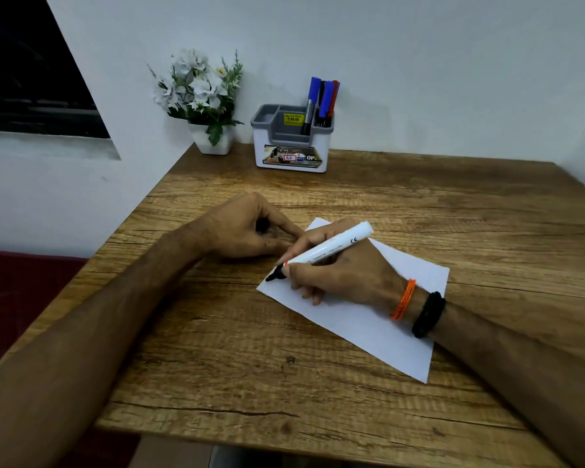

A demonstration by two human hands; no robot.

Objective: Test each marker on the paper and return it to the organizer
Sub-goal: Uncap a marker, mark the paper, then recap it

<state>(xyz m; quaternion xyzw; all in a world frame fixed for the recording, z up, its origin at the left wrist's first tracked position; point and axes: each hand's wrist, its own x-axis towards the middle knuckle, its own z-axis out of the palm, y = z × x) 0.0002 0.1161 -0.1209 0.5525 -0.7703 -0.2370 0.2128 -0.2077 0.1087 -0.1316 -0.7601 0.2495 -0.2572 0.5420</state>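
My right hand (338, 268) grips a white marker (331, 246) with a black tip, and the tip touches the left corner of a white sheet of paper (368, 319) on the wooden table (250, 366). My left hand (247, 228) rests on the table just left of the paper, its fingers curled round a small black thing that looks like the marker's cap (262, 225). A white and grey organizer (293, 143) stands at the table's far edge, with several blue, black and red markers (323, 99) upright in its right compartment.
A white pot of white artificial flowers (200, 96) stands left of the organizer, against the wall. The table's left edge runs beside a dark red seat (21, 292). A dark window (24, 72) is at the upper left.
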